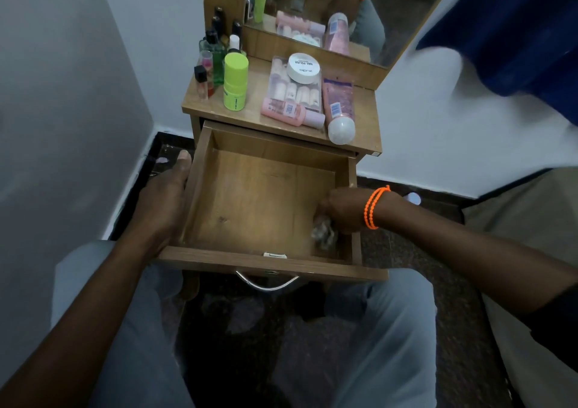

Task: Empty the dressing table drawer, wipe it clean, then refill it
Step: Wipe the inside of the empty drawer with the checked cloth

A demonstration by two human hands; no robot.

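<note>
The wiping step is being carried out. The drawer (266, 201) is being held pulled fully out of the dressing table (269, 117), and its wooden floor is showing bare except at the near right corner. There a crumpled pale wipe (323, 234), blurred so that cloth or tissue cannot be told apart, is being pinched in the curled fingers of the right hand (342, 210) and pressed down against the floor, close to the right wall and the front board. An orange beaded bracelet (373, 207) is being worn on that wrist.

The drawer is being steadied by the left hand (165, 195), which is being laid along the outside of the left wall with the thumb up near the rim; whether the fingers are being curled beneath it cannot be told.

The removed things are being kept on the tabletop: a lime-green canister (235, 81), a clear case of small bottles (294, 87) with a white round jar (304, 67) on it, a pink bottle (291, 112) lying down, and a pink tube (338, 110) lying beside it.

For the step to be done well, the brace on the left wall is probably best being maintained so the drawer is not being pushed back by the strokes. The wipe should be worked from the corners outward, along the seams where dust is likely being trapped, and a dark mark (222, 219) on the floor's left half seems to be wanting attention.
</note>
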